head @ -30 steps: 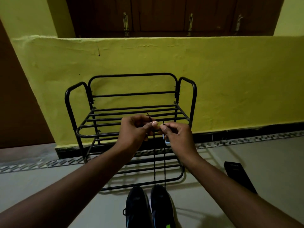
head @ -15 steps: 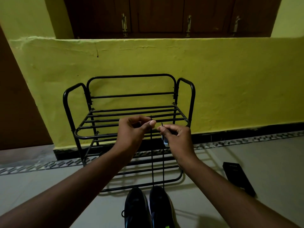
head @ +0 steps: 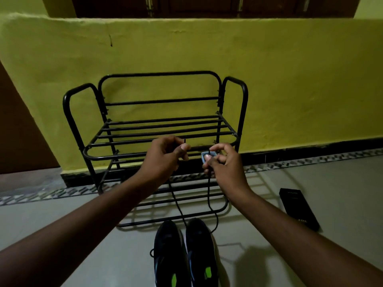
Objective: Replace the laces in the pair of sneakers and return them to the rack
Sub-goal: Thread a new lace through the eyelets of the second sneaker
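Observation:
Two dark sneakers stand side by side on the floor at the bottom centre, the left sneaker [head: 167, 251] and the right sneaker [head: 200, 245], toes toward the black metal shoe rack [head: 157, 133]. A black lace [head: 209, 195] runs up from the right sneaker in two strands. My left hand [head: 165, 158] pinches one lace end, its tip sticking up above my fingers. My right hand [head: 222, 164] pinches the other strand and has a small grey-blue device under its fingers. Both hands are raised in front of the rack's upper shelf, a little apart.
The rack stands against a yellow low wall [head: 290, 79] with dark wooden doors above. A flat black box [head: 298, 208] lies on the pale floor to the right. A patterned tile strip [head: 310, 160] runs along the wall base.
My hands have moved apart, so the two lace strands now spread and hang slacker. The view has tilted down and moved closer to the rack.

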Available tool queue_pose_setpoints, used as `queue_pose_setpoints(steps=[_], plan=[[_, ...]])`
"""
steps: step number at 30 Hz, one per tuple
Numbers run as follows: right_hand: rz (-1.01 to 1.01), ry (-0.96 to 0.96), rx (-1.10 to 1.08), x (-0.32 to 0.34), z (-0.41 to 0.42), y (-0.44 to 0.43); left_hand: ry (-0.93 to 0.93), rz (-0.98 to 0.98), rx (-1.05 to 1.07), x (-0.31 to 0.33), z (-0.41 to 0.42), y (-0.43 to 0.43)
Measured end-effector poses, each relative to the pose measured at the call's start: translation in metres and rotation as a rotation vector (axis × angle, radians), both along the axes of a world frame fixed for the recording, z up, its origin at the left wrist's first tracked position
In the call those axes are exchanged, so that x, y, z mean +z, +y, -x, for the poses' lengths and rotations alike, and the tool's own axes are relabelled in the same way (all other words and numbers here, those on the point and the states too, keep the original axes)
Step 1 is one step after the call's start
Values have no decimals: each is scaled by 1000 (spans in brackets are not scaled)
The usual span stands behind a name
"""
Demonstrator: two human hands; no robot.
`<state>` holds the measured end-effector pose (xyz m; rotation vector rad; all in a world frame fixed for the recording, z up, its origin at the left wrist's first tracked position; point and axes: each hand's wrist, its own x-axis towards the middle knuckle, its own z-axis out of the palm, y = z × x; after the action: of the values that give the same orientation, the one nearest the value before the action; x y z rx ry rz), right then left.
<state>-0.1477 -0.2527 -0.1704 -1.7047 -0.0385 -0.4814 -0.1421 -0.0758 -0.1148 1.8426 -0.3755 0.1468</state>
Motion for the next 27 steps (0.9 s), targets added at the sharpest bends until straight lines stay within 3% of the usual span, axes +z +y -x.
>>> queue_pose_setpoints(steps=[5,12,20,27], plan=[[65,92,30,-47,-15,-17,-66,-273,-47,-60,-18,7],[348,296,88,-148,-30,-29,-25,-1023,-289,-156,-49,7],[713,568,208,-230,-23,-19,50,-1193,-350,-244,-45,-7],[803,560,176,-243,-20,-12,64,-1289,-265,-266,-33,-16]])
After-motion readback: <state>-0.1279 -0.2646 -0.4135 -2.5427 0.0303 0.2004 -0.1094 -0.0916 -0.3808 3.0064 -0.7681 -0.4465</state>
